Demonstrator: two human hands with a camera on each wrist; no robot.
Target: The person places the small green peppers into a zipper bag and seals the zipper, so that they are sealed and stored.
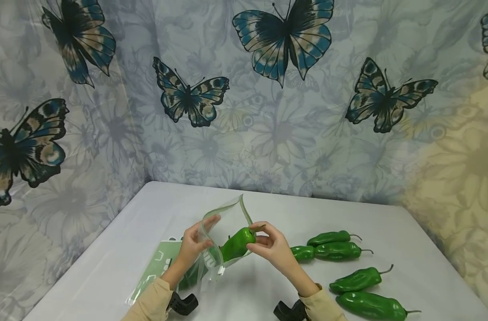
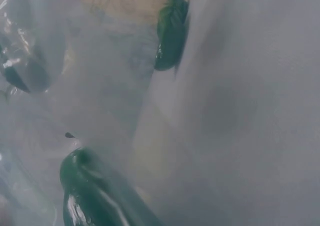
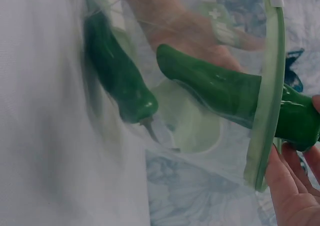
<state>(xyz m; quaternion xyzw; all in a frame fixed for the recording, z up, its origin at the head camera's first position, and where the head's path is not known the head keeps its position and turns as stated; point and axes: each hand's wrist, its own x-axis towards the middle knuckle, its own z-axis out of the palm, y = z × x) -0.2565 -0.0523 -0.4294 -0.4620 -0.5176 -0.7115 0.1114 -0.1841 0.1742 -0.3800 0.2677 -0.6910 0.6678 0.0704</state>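
A clear zip bag with a green rim [image 1: 245, 209] stands with its mouth spread wide. My left hand [image 1: 193, 243] grips its left side, thumb near the rim. My right hand [image 1: 273, 247] pinches a glossy green pepper [image 1: 237, 243] by its stem end at the mouth. In the right wrist view, the held pepper's [image 3: 210, 89] narrow end is past the green zip strip [image 3: 270, 96], inside the bag. Another green pepper [image 3: 120, 71] lies lower in the bag, stem downward in that view. Through hazy plastic the left wrist view shows a green pepper [image 2: 95, 191].
Several green peppers lie on the white table [image 1: 260, 294] to the right: a group [image 1: 338, 251] behind my right forearm and two [image 1: 372, 305] nearer the front. A flat green-and-clear package [image 1: 155, 261] lies at the left. Butterfly-printed fabric [image 1: 268, 147] surrounds the table.
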